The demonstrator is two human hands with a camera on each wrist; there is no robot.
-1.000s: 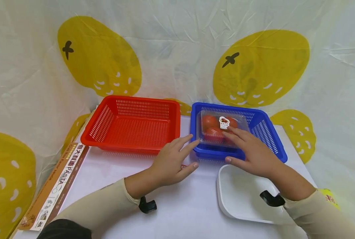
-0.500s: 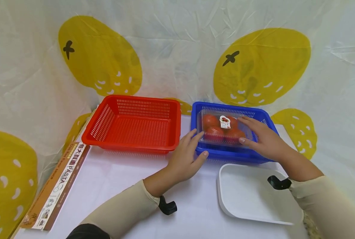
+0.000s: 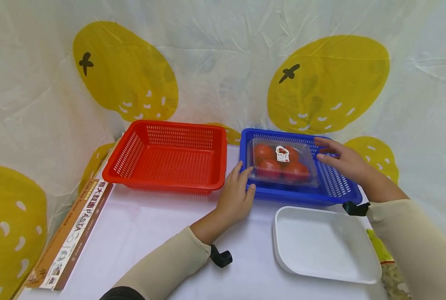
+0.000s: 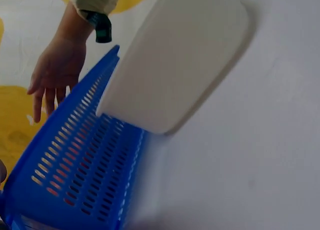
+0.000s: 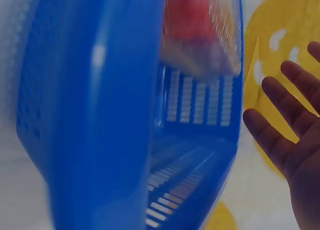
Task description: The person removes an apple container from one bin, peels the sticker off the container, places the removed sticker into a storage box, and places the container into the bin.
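Observation:
A clear plastic box of tomatoes (image 3: 283, 164) with a white label lies in the blue basket (image 3: 335, 189), toward its left side. My left hand (image 3: 236, 193) is at the basket's front left corner, fingers extended; whether they touch the rim cannot be told. Over the basket's right part is my right hand (image 3: 344, 162), held apart from the tomato box. Its spread fingers (image 5: 280, 102) hold nothing in the right wrist view. The left wrist view shows the basket's slotted wall (image 4: 75, 155) and hides nearly all of my left hand.
To the left stands a red basket (image 3: 178, 166) with nothing in it. A white tray (image 3: 324, 246) sits in front of the blue basket. A long pasta box (image 3: 73, 233) lies along the left table edge. Yellow packaging (image 3: 380, 246) shows beside the right sleeve.
My right hand has moved right and back, off the tomato box to the basket's right part. My left hand has shifted right, closer to the blue basket's corner. The tomato box stays in place.

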